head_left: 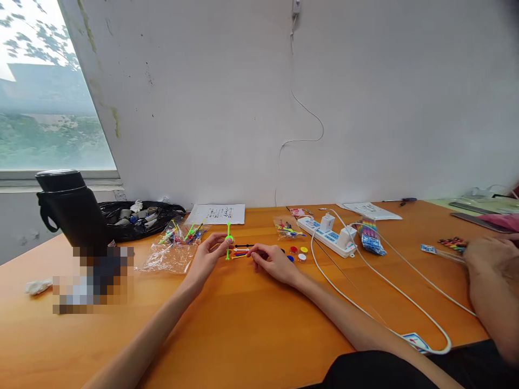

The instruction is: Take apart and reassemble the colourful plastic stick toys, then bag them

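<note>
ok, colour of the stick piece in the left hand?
Bright green stick piece, pinched upright by the left hand; seen in the head view.

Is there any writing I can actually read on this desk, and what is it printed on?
Nothing can be read.
White paper sheet: printed lines, too small.
Second sheet: print, blurred.
Power strip: blue labels, too small.
Colourful packet: print, unreadable.

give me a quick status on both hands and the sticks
Left hand pinching green stick upright. Right hand flat on sticks on table. Another person's hand far right, clear.
</note>
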`<state>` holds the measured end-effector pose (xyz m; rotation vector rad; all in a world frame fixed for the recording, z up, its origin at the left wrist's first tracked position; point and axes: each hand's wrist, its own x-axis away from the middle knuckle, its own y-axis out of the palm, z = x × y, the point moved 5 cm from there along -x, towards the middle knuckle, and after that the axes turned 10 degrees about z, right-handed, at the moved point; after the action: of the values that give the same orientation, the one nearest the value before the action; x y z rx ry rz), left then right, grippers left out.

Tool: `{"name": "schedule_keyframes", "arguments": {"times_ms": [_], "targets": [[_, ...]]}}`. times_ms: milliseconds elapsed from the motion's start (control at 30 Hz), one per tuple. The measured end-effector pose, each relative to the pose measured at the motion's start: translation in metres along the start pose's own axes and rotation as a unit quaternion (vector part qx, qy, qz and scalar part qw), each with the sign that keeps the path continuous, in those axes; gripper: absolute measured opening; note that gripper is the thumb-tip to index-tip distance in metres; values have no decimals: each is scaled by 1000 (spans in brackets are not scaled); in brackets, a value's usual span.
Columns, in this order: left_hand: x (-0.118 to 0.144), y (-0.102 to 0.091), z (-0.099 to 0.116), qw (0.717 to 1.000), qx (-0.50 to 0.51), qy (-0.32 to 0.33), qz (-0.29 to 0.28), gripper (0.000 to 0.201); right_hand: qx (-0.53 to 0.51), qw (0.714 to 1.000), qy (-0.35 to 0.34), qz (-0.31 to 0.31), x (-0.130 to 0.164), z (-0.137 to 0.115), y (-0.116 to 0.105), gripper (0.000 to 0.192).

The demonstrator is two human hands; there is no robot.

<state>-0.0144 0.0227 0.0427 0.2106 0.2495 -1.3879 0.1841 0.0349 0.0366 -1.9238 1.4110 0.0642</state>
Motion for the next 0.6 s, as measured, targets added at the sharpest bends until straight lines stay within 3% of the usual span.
{"name": "schedule_keyframes", "arguments": {"times_ms": [133,267,367,433,533,600], "targets": [[9,-4,27,999,-34,3,-38,38,16,999,-16,-26,4,0,6,29],[27,-30,47,992,-109,30,-61,34,37,998,-35,-46,6,-3,9,25],[40,-71,40,981,-183,35,-62,37,43,996,-42,-58,6,-5,9,23],[45,-107,31,969,-241,45,-32,41,47,996,-44,-58,6,-5,9,23],[48,-162,13,936,-347,35,32,47,52,996,-50,-53,5,-5,9,22],[49,-187,4,914,-403,30,42,49,50,996,-52,-54,5,-5,8,22]]}}
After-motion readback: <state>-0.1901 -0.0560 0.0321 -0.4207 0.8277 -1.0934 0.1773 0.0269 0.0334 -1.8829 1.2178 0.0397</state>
